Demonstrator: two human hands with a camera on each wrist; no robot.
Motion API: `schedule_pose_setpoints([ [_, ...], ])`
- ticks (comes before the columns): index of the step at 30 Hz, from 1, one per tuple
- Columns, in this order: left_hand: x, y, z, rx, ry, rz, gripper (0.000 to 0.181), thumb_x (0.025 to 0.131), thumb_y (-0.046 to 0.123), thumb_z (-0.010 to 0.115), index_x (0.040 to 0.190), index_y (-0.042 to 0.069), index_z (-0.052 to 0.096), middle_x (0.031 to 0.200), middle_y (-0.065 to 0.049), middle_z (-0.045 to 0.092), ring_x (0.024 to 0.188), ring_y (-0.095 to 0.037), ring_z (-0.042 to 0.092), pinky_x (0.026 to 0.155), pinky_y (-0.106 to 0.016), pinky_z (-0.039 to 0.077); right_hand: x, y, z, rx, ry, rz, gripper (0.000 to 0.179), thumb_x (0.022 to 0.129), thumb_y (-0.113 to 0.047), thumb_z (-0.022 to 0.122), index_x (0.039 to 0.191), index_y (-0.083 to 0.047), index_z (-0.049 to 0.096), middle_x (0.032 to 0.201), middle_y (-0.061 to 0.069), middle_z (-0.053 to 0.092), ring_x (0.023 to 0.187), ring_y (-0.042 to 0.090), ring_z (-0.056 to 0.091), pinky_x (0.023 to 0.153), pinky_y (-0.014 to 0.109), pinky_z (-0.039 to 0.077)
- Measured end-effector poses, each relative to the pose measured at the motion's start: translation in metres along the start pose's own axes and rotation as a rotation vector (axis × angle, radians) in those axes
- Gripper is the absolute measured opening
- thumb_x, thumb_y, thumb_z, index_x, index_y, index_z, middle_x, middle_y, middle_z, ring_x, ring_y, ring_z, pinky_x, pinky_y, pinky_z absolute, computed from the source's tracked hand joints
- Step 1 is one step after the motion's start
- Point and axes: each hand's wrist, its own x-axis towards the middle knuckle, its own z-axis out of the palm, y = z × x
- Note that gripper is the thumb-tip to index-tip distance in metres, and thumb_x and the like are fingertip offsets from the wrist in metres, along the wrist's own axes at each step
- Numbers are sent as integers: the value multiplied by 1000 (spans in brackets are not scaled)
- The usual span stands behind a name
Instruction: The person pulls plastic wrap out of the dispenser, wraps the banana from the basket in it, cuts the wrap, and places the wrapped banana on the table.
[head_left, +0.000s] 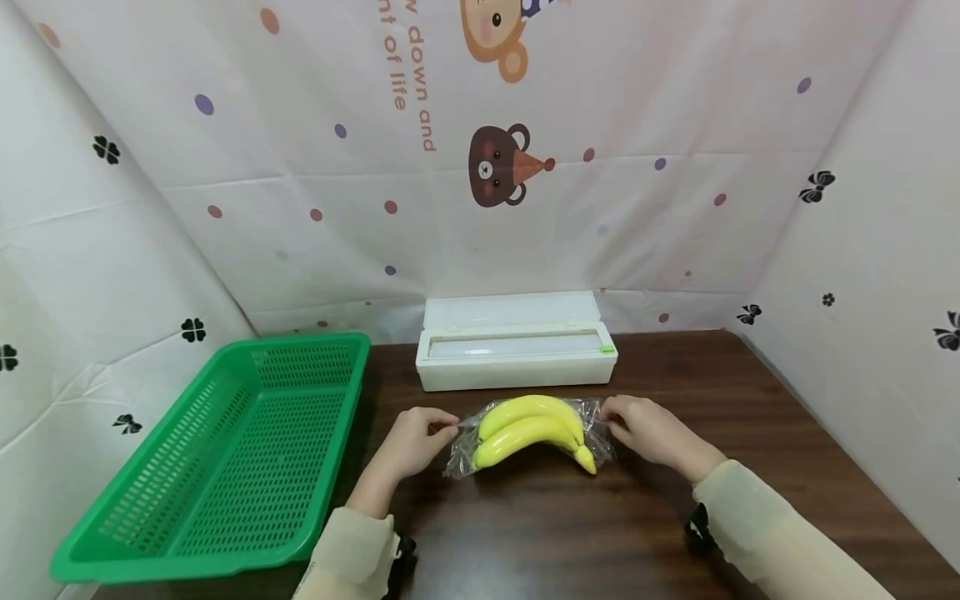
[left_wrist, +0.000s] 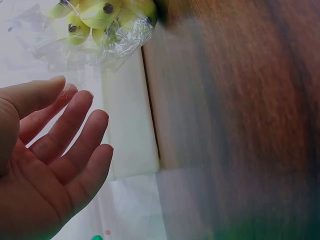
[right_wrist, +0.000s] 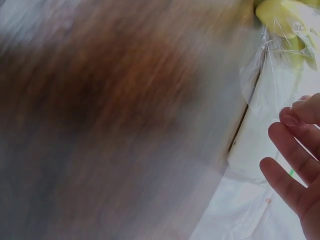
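A bunch of yellow bananas point(head_left: 528, 429) lies on the brown table with clear plastic wrap point(head_left: 459, 463) around it, the loose film sticking out at both ends. At the left end, my left hand point(head_left: 417, 442) pinches the film between thumb and index finger. In the left wrist view that hand point(left_wrist: 60, 155) has its other fingers spread, below the crinkled film and the banana tips point(left_wrist: 100, 12). My right hand point(head_left: 648, 429) pinches the film at the opposite end. Thumb and index finger of the right hand point(right_wrist: 300, 150) meet at the film in the right wrist view.
Behind the bananas stands a white wrap dispenser box point(head_left: 517, 372), its lid point(head_left: 513, 310) raised and a green slider point(head_left: 607, 348) on its right. A green perforated basket point(head_left: 341, 450) sits at the left. Patterned cloth point(head_left: 637, 233) hangs around the table's back and sides.
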Motion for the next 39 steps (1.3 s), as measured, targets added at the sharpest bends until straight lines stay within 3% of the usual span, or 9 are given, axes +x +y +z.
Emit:
schedule_pose_setpoints([
  [8, -1, 3, 0, 14, 11, -20, 19, 89, 21, 65, 103, 11, 72, 103, -3, 70, 84, -13, 59, 70, -31, 51, -1, 0, 0, 2, 10, 8, 12, 87, -11, 62, 97, -11, 69, 94, -1, 65, 84, 13, 62, 73, 35, 53],
  [17, -3, 10, 1, 73, 50, -3, 25, 89, 24, 64, 107, 8, 71, 109, -7, 68, 102, -22, 61, 87, -43, 51, -2, -3, -1, 11, 72, 9, 15, 89, -17, 61, 101, -11, 68, 100, 0, 62, 85, 10, 59, 74, 35, 52],
  [22, -6, 19, 3, 124, 97, 6, 33, 91, 30, 61, 114, 8, 67, 115, -8, 64, 111, -26, 58, 92, -45, 49, -1, -5, -2, 28, 80, 18, 22, 92, -22, 59, 109, -10, 66, 109, 3, 61, 94, 15, 60, 80, 39, 52],
  [26, -8, 27, 6, 174, 161, 66, 45, 91, 38, 60, 124, 7, 61, 127, -12, 57, 120, -31, 52, 97, -48, 45, -3, -6, -2, 40, 66, 28, 38, 93, -35, 58, 121, -9, 61, 121, 8, 58, 109, 24, 58, 89, 46, 49],
  [31, -9, 35, 13, 310, 221, 199, 57, 86, 45, 64, 128, 7, 57, 134, -13, 51, 122, -34, 50, 96, -51, 44, -4, -7, 1, 58, 37, 48, 62, 88, -54, 57, 133, -12, 52, 133, 11, 51, 123, 30, 50, 96, 51, 44],
  [36, -8, 44, 23, 429, 219, 332, 66, 81, 50, 67, 129, 6, 56, 134, -13, 52, 121, -31, 50, 93, -50, 46, -2, -11, 3, 85, 19, 35, 77, 81, -62, 61, 139, -14, 46, 137, 10, 50, 128, 30, 46, 100, 51, 41],
  [39, -9, 49, 29, 449, 186, 362, 69, 78, 52, 69, 129, 8, 56, 134, -12, 53, 121, -29, 51, 93, -48, 46, -1, -14, 4, 87, 26, 2, 79, 78, -62, 64, 138, -14, 47, 135, 7, 52, 125, 29, 48, 100, 51, 41],
])
